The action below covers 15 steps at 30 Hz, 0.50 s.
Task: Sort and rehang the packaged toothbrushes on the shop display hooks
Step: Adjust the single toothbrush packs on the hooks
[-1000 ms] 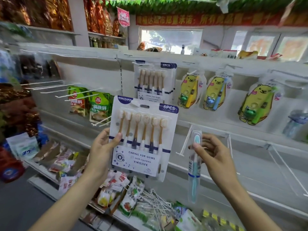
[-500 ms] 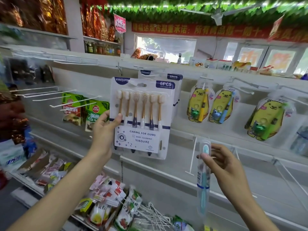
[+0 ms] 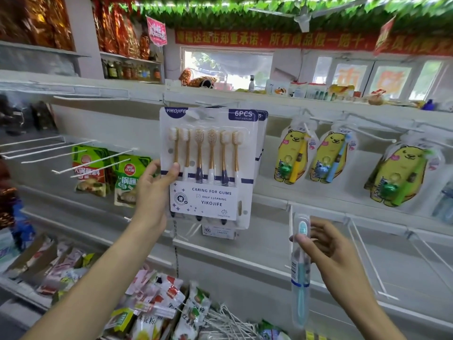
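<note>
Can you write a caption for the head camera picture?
Left hand lifts six-pack to hook; right hand holds blue toothbrush.

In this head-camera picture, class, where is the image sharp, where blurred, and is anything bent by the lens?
Head view: the print on the six-pack toothbrush card held by the left hand reads sharply; the far-left goods smear; the windows are washed out with daylight; the shelf rail bows from wide-angle distortion.

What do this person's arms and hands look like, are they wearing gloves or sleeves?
No gloves and no sleeves in view. Both forearms are bare up to the frame edge, and the left hand and right hand are bare too. No watch, ring or bracelet shows. Fingernails look short and unpainted.
</note>
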Motion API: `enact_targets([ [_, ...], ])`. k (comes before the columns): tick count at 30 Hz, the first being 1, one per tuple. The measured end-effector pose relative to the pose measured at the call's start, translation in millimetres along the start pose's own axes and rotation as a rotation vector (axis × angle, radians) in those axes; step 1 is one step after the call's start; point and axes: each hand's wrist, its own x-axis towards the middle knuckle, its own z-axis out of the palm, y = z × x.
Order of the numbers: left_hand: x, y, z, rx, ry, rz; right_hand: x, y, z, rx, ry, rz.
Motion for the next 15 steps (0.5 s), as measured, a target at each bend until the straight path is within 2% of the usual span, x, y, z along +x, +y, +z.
enact_targets([
  [15,60.7,-24.5,1.3,0.087,-0.127,-0.056,-20.1,-8.0,24.0,-0.053,0.031,0.028],
])
